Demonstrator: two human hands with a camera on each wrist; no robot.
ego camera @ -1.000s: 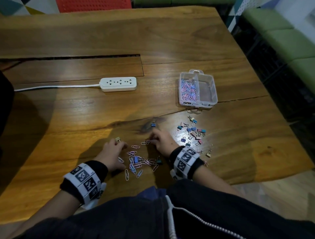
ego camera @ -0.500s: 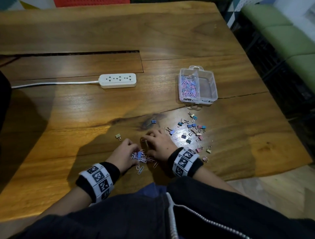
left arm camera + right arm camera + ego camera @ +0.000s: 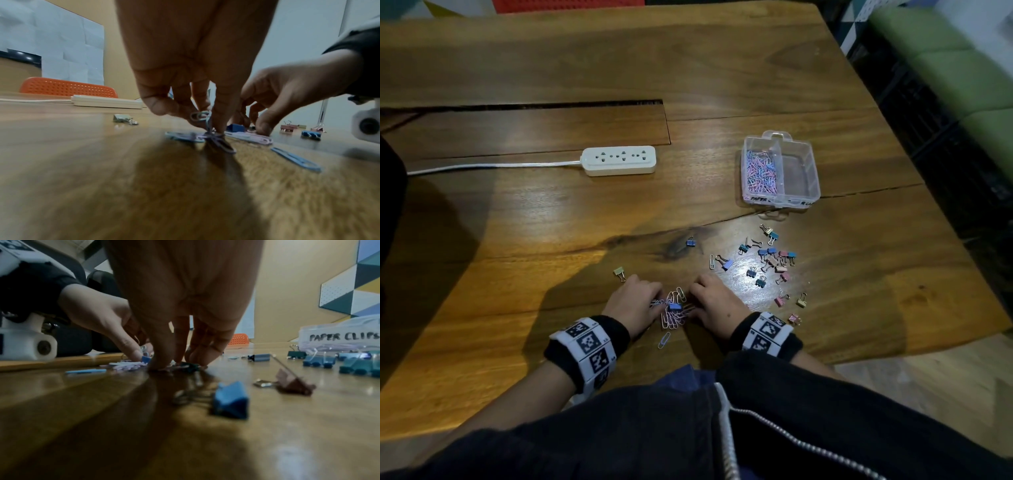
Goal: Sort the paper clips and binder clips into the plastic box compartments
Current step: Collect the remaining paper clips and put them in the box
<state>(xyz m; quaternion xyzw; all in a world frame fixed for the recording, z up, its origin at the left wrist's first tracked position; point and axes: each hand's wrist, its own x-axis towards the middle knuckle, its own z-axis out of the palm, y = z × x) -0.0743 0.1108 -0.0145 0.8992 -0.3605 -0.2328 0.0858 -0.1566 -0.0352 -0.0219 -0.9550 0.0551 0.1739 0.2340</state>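
Note:
A small pile of pastel paper clips [image 3: 672, 313] with one blue binder clip [image 3: 674, 306] on it lies on the wooden table between my hands. My left hand [image 3: 654, 302] pinches a few tangled paper clips [image 3: 201, 116] at the pile's left side. My right hand [image 3: 695, 301] has its fingertips [image 3: 159, 365] pressed down on the pile's right side, beside a dark binder clip [image 3: 189, 365]. The clear plastic box [image 3: 813, 192] stands farther back on the right. Its left compartment holds many paper clips [image 3: 760, 171]; the right one is bare. Several binder clips [image 3: 774, 260] are scattered in front of the box.
A white power strip [image 3: 618, 160] with its cord lies at the back left. Single binder clips lie apart: a beige one [image 3: 619, 273] by my left hand, a blue one [image 3: 690, 242] farther back. One loose blue paper clip [image 3: 663, 340] lies near the table's front edge.
Both hands have drawn together, sweeping the spread-out paper clips into one tight pile. My left hand now pinches some of them.

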